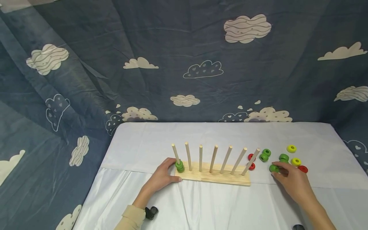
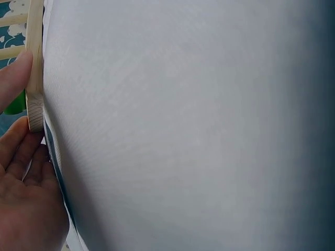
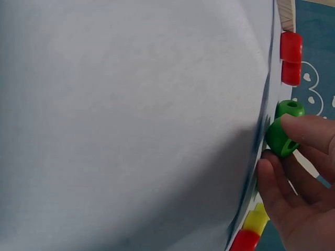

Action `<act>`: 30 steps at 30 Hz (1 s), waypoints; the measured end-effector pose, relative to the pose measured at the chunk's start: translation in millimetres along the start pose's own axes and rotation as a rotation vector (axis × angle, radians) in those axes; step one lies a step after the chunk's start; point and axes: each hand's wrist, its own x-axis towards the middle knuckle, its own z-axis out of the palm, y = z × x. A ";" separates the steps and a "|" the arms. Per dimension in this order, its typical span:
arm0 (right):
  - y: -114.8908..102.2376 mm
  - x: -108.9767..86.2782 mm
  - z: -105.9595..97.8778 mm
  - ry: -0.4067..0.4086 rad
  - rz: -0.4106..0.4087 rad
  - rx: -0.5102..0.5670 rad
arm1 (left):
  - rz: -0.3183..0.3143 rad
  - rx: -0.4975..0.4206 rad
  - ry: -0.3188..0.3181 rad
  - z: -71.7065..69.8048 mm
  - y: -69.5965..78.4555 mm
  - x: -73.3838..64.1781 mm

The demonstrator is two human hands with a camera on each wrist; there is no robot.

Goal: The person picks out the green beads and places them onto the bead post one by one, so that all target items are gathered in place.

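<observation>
My left hand (image 1: 163, 176) holds the left end of a wooden peg board (image 1: 212, 178), thumb at the front edge and fingers round its end. In the left wrist view the thumb (image 2: 17, 76) lies along the board's edge. A short stack of green beads (image 1: 180, 167) sits low on the leftmost peg; the other upright pegs are bare. Off the board's right side, my right hand (image 1: 296, 183) pinches a green bead (image 3: 278, 138) between thumb and fingers, its hole showing in the right wrist view. Another green bead (image 3: 290, 107) is just beyond it.
Red beads (image 1: 251, 166) lie by the board's right end, with two green beads (image 1: 263, 157) beside them. Around the right hand are more green beads (image 1: 283, 157), yellow beads (image 1: 291, 148) and a red bead (image 1: 303, 168). White cloth (image 1: 218, 207) covers the table; a patterned curtain (image 1: 172, 38) hangs behind.
</observation>
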 end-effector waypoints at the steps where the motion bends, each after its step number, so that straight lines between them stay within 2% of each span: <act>1: 0.6 0.1 0.3 0.003 -0.004 0.003 | -0.001 0.001 0.001 0.1 0.2 0.0; 7: 3.9 -1.1 -0.3 0.022 -0.028 0.032 | -0.008 0.006 0.004 0.6 1.0 0.0; 15: -1.7 -8.1 -3.9 0.017 0.066 0.078 | -0.006 0.004 0.004 0.5 1.1 0.0; 19: -7.5 -11.3 -6.8 0.027 0.085 0.102 | -0.006 -0.001 0.005 0.6 1.1 0.2; 30: -29.1 -12.0 -19.2 0.073 0.010 0.176 | -0.004 -0.003 0.004 1.2 -0.8 0.8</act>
